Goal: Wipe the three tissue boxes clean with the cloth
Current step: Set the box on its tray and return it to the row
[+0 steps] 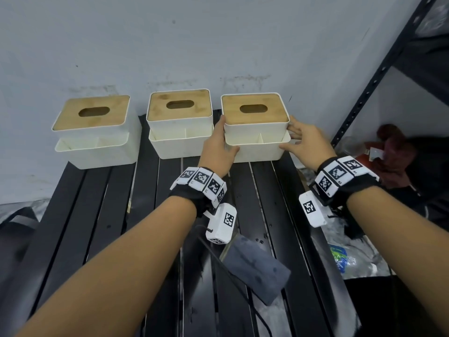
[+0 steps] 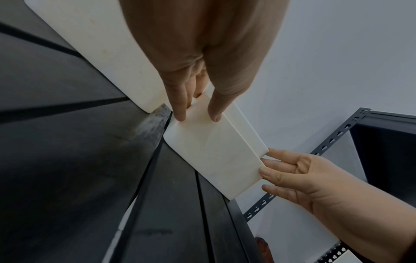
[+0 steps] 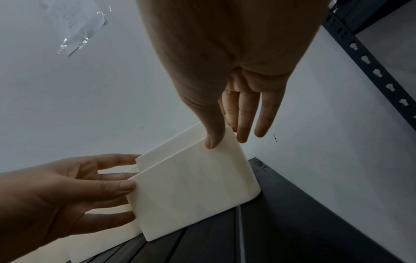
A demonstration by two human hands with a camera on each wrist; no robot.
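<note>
Three tissue boxes sat in a row at the far edge of the desk [image 1: 102, 210], against the wall [image 1: 170, 40]: left box [image 1: 94, 132], middle box [image 1: 179, 125] just beside the right box [image 1: 256, 127], left one a bit apart. Left hand [image 1: 218, 149] sat between middle and right boxes, touching the right box's left side; right hand [image 1: 306, 142] touched its right side. Cloth [image 1: 255, 266] lay on the desk near the person, below the left wrist. Shelf rack [image 1: 379, 76] stood right of the desk, clutter at its foot.
</note>
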